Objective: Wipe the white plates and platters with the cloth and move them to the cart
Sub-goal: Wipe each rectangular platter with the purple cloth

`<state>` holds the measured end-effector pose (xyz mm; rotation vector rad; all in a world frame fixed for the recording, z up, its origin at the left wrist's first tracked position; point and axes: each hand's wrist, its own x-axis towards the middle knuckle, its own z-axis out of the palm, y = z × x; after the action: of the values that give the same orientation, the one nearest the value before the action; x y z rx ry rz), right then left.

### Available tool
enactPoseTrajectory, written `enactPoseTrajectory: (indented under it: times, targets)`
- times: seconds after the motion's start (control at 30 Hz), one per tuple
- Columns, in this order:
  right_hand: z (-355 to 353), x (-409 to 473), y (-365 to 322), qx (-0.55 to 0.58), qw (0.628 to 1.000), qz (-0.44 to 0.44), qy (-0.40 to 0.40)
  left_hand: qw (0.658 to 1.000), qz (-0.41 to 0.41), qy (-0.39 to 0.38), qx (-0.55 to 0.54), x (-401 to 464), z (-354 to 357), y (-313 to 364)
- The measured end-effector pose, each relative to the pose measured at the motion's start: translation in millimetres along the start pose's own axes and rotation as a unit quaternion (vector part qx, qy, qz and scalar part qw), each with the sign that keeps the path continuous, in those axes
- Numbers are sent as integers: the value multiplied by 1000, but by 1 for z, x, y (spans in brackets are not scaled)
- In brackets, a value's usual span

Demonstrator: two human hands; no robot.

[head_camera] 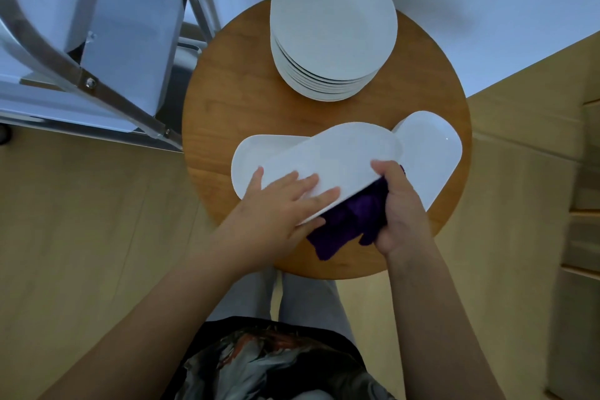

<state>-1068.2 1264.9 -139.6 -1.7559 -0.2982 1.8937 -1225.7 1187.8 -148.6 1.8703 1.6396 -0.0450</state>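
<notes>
At the desk's (207, 114) six o'clock, the left hand (276, 204) presses flat fingers on a tilted platter (331, 159); the right hand (399, 204) grips the cloth (347, 217) beneath. Best to steady it firmly and wipe the underside edge to edge.

Left hand (285, 201) lies flat on a tilted white platter (331, 159); right hand (401, 204) presses a purple cloth (347, 221) under it, over the round wooden counter (227, 91)

Plate stack (332, 32) on table (227, 91) behind platters (428, 153); cart (97, 42) left.
</notes>
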Motion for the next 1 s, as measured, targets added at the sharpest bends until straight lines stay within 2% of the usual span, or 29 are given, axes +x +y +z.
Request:
enactPoseTrajectory:
  times: [0.07, 0.1, 0.17, 0.2, 0.23, 0.27, 0.3, 0.33, 0.37, 0.4, 0.47, 0.53, 0.6, 0.67, 0.73, 0.83, 0.93, 1.0]
  targets:
    - [-3, 2, 9, 0, 1000, 5, 21, 998, -14, 42, 49, -1, 4, -8]
    - [-4, 2, 13, 8, 1000, 3, 24, 995, -25, 85, 39, -2, 6, -13]
    - [-4, 3, 20, 27, 999, -6, 21, 981, -69, 173, -49, -5, 7, -18]
    - [-4, 2, 23, 38, 999, -12, 16, 962, -114, 205, -143, -5, 7, -18]
    - [-4, 2, 26, 47, 999, -16, 11, 916, -170, 221, -288, -4, 6, -18]
    - [-4, 2, 29, 50, 999, -18, 5, 826, -222, 223, -468, -2, 4, -19]
    - [-4, 2, 32, 50, 999, -18, -5, 701, -246, 219, -633, 0, 5, -20]
    - [-5, 2, 33, 44, 999, -18, -18, 588, -249, 200, -743, 3, 8, -23]
    - [-6, 2, 33, 33, 999, -21, -35, 519, -239, 182, -800, 4, 10, -25]
    - [-7, 2, 33, 15, 998, -24, -50, 490, -229, 178, -822, 5, 11, -26]
    - [-8, 4, 29, -38, 997, -42, -45, 487, -227, 193, -821, 7, 11, -29]
    - [-13, 8, 29, -105, 988, -104, 48, 507, -242, 216, -799, 11, 11, -32]
    - [-15, 8, 28, -120, 957, -207, 164, 517, -264, 237, -779, 13, 8, -34]
    - [-9, 6, 28, -152, 919, -305, 197, 537, -268, 251, -760, 15, 10, -34]
    - [5, 10, 31, -274, 884, -346, 157, 565, -252, 247, -746, 15, 12, -30]
    - [32, 26, 43, -444, 824, -334, 108, 607, -227, 235, -724, 18, 16, -23]
    - [54, 29, 54, -466, 813, -344, 59, 640, -197, 218, -709, 20, 15, -26]
    - [62, 24, 64, -502, 778, -378, -22, 642, -184, 218, -712, 19, 16, -33]
